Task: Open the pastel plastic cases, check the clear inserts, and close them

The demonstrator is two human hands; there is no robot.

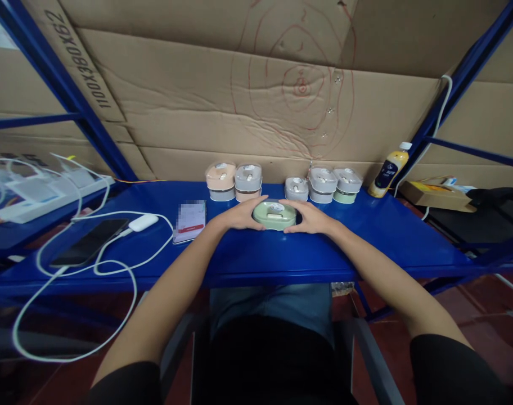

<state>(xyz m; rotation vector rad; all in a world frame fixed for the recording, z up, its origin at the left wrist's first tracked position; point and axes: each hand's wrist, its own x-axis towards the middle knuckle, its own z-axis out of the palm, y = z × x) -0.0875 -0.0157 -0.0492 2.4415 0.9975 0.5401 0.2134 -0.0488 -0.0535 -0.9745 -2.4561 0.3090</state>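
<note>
The green container [275, 218] is located between the left hand [244, 216] and the right hand [310, 218], at the blue tabletop [239, 253]. Grip state: both hands are curved around opposite ends of the container, holding it between them, thumbs toward the near side. A round sticker [276, 206] is fitted on its lid; the print is too small to read.

Beyond the grip, to the left: a peach-over-gray stack [221, 181] and a gray-over-peach stack [248, 181]. Beyond, to the right: a single gray container [296, 191], a gray-over-gray stack [323, 183] and a gray-over-green stack [347, 183].

Left of the grip: a phone [189, 232], screen partly pixelated, with a red bar whose text is illegible. Farther left: a dark phone [91, 243] with a white cable [135, 292].

Right of the grip, well apart: a bottle [388, 173] of yellow liquid; its dark label carries unreadable white print.

Behind everything: a cardboard wall [176, 112], marked "1100X380X62" at upper left, with red concentric lines drawn on it.
</note>
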